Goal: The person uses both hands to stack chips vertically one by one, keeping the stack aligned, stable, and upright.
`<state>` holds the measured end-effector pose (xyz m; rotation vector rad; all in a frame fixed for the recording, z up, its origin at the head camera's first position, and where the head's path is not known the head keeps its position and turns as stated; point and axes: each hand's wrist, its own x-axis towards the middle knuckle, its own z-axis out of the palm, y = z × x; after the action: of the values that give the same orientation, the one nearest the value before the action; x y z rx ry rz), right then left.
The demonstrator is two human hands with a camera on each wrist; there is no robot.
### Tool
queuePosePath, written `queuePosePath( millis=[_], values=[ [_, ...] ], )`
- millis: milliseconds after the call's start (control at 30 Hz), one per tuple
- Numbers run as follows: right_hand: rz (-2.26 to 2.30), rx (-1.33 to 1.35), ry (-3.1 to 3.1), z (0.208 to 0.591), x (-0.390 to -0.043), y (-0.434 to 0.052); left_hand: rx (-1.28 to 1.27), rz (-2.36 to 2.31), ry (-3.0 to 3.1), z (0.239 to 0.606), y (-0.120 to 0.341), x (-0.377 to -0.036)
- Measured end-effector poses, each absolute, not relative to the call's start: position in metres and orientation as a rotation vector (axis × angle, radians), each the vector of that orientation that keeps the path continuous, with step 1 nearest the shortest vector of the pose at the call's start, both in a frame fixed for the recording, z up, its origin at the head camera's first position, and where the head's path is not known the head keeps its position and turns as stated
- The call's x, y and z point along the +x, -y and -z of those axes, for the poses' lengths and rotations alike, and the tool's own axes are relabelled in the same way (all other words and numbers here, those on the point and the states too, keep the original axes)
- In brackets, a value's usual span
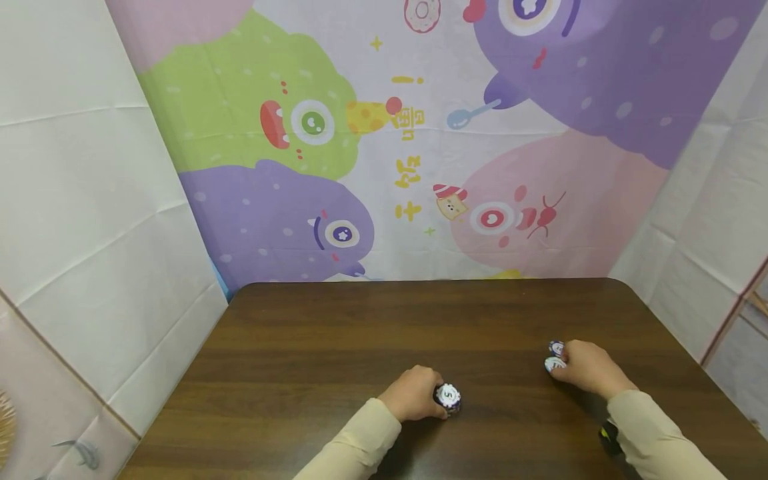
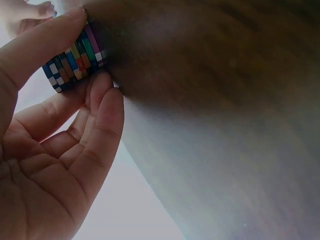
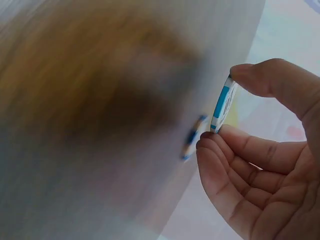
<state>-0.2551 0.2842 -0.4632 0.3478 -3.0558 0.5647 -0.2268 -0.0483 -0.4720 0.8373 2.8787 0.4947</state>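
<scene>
A stack of poker chips (image 1: pixel 448 396) stands on the table with a white-faced chip on top. My left hand (image 1: pixel 415 395) grips it from the side, thumb and fingers around it. In the left wrist view the stack (image 2: pixel 75 62) shows edges of several colours. Farther right, my right hand (image 1: pixel 591 368) pinches a single white and light-blue poker chip (image 3: pixel 223 105) between thumb and fingers. Just beyond it a dark-blue chip (image 1: pixel 556 348) lies on the table; in the right wrist view this second chip (image 3: pixel 194 137) is blurred and apart from the fingers.
The dark wooden table (image 1: pixel 336 327) has rounded far corners. Behind it hangs a cartoon-printed cloth (image 1: pixel 408 247), with white cloth walls (image 1: pixel 108 200) on both sides. A dark band with a yellow-green mark (image 1: pixel 609 437) sits at my right wrist.
</scene>
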Motion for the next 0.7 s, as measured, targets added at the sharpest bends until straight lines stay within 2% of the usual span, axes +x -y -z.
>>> queuePosePath(
  millis=[700],
  values=[
    [-0.755,0.735,2.917,0.434,-0.243,-0.190,0.851,-0.458,-2.900,0.471,0.048,-0.226]
  ],
)
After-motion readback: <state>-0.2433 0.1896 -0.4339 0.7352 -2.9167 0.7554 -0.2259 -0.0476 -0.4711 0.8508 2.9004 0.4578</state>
